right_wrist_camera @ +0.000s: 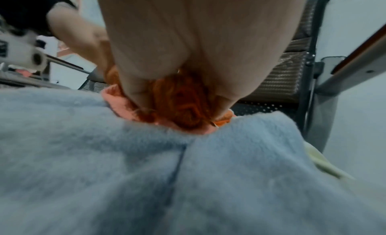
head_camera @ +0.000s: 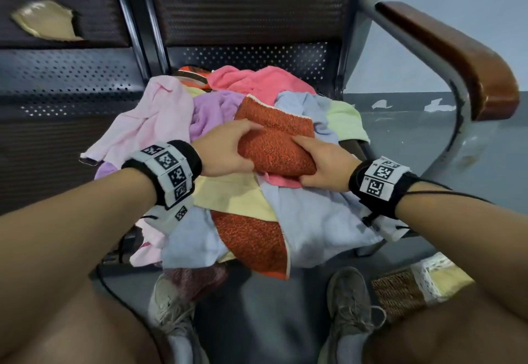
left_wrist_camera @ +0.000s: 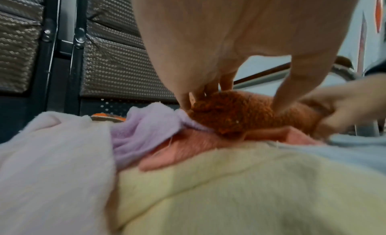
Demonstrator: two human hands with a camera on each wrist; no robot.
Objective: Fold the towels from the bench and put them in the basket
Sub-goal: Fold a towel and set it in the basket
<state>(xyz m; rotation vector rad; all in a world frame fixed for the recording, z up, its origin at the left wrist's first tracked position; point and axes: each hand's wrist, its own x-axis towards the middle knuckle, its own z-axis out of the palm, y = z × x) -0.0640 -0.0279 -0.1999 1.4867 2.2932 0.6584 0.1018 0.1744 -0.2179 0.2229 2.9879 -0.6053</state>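
A folded orange towel [head_camera: 275, 138] lies on top of a heap of loose towels [head_camera: 320, 220] on the bench seat. My left hand [head_camera: 225, 149] grips its left side, thumb on top and fingers under the fold. My right hand [head_camera: 323, 163] grips its right end, fingers curled beneath. In the left wrist view the orange towel [left_wrist_camera: 240, 113] sits pinched between both hands. In the right wrist view the orange towel [right_wrist_camera: 179, 103] bunches between thumb and fingers over a light blue towel [right_wrist_camera: 146, 172]. The wicker basket [head_camera: 400, 292] stands on the floor at lower right.
The bench [head_camera: 85, 78] has a perforated metal seat and padded backrest. A wooden armrest [head_camera: 457, 58] on a metal frame curves down at right. Pink, lilac, yellow and blue towels spread over the seat edge. My shoes [head_camera: 348, 300] stand on the grey floor below.
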